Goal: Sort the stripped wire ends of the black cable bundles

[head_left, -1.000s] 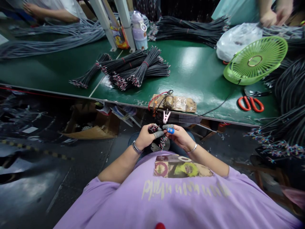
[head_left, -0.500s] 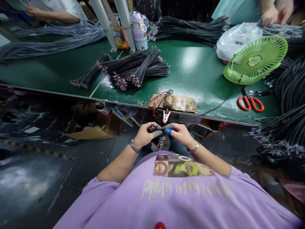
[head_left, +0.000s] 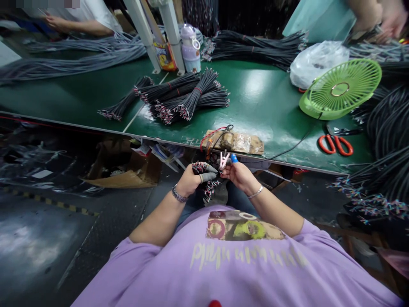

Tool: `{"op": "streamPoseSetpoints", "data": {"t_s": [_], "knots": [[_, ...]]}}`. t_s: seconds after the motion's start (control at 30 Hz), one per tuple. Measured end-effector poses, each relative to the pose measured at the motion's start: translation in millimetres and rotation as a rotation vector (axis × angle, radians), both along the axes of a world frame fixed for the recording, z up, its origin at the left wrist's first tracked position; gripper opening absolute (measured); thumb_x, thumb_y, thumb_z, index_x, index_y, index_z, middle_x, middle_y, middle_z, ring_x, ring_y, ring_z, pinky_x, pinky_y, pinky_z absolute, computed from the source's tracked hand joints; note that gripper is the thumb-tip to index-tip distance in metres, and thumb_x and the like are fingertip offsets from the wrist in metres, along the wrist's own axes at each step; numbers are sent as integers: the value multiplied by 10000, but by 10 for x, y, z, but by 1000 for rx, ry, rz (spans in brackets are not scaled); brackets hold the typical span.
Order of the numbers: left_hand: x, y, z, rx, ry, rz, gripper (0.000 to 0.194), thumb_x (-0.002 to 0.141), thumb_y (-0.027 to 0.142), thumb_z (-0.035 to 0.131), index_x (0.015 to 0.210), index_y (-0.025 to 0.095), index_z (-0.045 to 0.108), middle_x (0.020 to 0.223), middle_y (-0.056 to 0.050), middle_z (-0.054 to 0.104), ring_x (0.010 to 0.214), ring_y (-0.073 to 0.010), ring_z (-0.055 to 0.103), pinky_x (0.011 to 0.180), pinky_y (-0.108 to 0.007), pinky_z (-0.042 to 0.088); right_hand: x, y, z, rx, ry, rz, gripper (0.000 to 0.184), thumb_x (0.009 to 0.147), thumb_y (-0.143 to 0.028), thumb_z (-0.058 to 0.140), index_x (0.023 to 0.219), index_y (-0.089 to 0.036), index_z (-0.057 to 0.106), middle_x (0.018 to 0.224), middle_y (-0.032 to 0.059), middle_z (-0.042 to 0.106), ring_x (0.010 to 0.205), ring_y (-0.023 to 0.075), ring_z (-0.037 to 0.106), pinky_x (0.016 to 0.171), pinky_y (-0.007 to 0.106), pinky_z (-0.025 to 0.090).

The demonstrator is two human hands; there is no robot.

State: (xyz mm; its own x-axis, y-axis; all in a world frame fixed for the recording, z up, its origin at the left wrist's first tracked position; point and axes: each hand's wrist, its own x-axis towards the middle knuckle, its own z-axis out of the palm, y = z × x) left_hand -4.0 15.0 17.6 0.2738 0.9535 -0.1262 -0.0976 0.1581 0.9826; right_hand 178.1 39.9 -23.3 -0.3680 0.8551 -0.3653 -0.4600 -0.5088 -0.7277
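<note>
My left hand (head_left: 188, 181), with grey finger cots on its fingers, is closed around a bundle of thin black cables (head_left: 198, 167). Red and white stripped ends stick out above the fingers, and more cable ends (head_left: 210, 190) hang below. Close by on the right, my right hand (head_left: 242, 175) has its fingers bent together at a pink clothespin (head_left: 224, 160); a blue cot covers one fingertip. What lies between those fingertips is too small to make out. The clothespin stands at the bench edge, in front of a taped wooden block (head_left: 244, 143) with red and black wires.
Tied cable bundles (head_left: 191, 96) lie on the green bench (head_left: 258, 100). At the right are red-handled scissors (head_left: 335, 145), a green fan (head_left: 340, 89), a plastic bag (head_left: 319, 64) and heaped cables (head_left: 388, 123). A bottle (head_left: 191, 49) stands behind. Two co-workers sit across.
My right hand has drawn apart from my left and risen to the clothespin. My left hand has shifted slightly left, still gripping the cables. The view has tilted a little upward.
</note>
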Motion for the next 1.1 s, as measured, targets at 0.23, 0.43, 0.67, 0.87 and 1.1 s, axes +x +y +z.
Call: {"op": "streamPoseSetpoints", "data": {"t_s": [0.23, 0.43, 0.67, 0.87, 1.1], "knots": [[57, 123, -1, -10, -32, 26, 219, 564, 238, 808, 723, 118, 716, 674, -31, 694, 613, -142, 615, 619, -265, 505, -107, 121, 85, -60, 83, -46, 418, 780, -600, 575, 806, -186, 629, 747, 19, 682, 639, 118, 616, 633, 263, 505], [93, 155, -27, -39, -36, 5, 236, 540, 248, 813, 710, 117, 716, 621, -16, 672, 572, -124, 586, 598, -256, 489, -168, 129, 112, -63, 111, -140, 368, 766, -545, 632, 770, -177, 637, 665, 7, 669, 603, 111, 594, 580, 232, 470], [117, 166, -73, -28, -11, 13, 240, 543, 263, 808, 696, 109, 706, 621, -14, 658, 553, -110, 559, 570, -241, 469, -162, 97, 106, -52, 113, -106, 421, 769, -601, 587, 817, -185, 632, 690, 14, 665, 615, 124, 599, 571, 238, 468], [95, 86, -38, -40, -13, -20, 229, 549, 256, 806, 701, 115, 710, 637, -20, 669, 574, -125, 578, 592, -254, 477, -97, 57, 48, -61, 140, -37, 488, 782, -665, 503, 760, -188, 601, 738, 18, 663, 605, 104, 586, 582, 230, 486], [17, 18, -22, -8, 96, -45, 202, 596, 268, 778, 708, 118, 702, 664, -24, 678, 602, -132, 594, 618, -254, 488, 61, -73, 62, -64, 5, 138, 400, 705, -552, 676, 757, -161, 612, 609, -1, 623, 489, 93, 537, 535, 263, 529]]}}
